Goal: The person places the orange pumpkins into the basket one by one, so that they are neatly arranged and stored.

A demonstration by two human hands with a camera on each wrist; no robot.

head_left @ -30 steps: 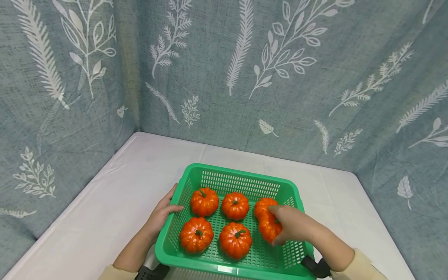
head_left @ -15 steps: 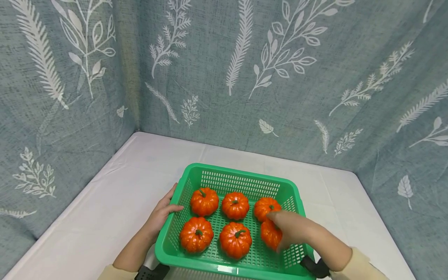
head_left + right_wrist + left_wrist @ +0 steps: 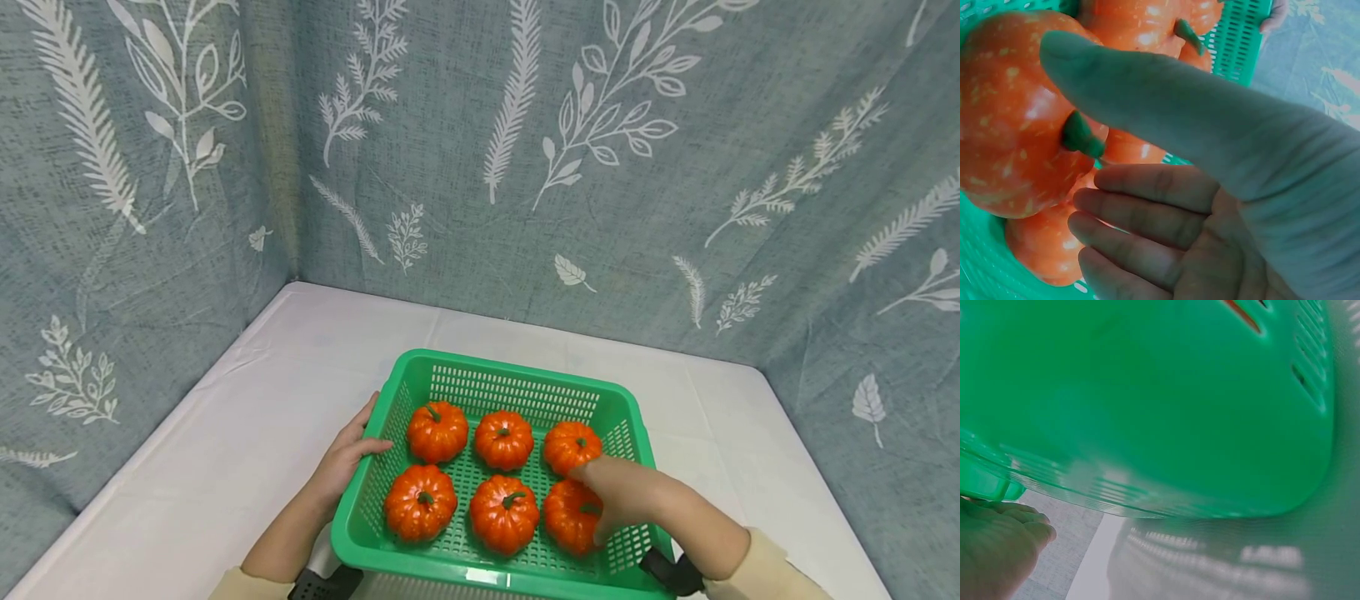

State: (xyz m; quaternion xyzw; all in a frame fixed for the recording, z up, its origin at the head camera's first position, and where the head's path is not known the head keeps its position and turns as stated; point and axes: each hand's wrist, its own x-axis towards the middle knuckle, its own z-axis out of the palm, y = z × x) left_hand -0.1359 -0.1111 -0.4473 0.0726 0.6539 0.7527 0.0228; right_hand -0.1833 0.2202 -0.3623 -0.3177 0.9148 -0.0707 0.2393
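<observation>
A green plastic basket (image 3: 525, 373) holds several small orange pumpkins with green stems, standing in two rows. My left hand (image 3: 347, 454) holds the basket's left rim, thumb over the top and fingers along the outside. In the left wrist view that hand (image 3: 1000, 547) shows at the lower left beside the green wall. My right hand (image 3: 626, 497) is inside the basket at the front-right pumpkin (image 3: 572, 517), covering its right edge. In the right wrist view its fingers are extended and spread from the thumb (image 3: 1085, 69), which overlaps the nearest pumpkin (image 3: 1016, 119).
The basket stands on a white-covered table (image 3: 225, 433). Blue-grey curtains (image 3: 465, 167) with white leaf prints rise behind the table and on both sides. The back-right pumpkin (image 3: 570, 446) sits just behind the front-right one, close to my right hand.
The front-right pumpkin has shifted left and toward the front, now lining up with the front row. My right hand has loosened from it. My left hand and the basket have stayed put.
</observation>
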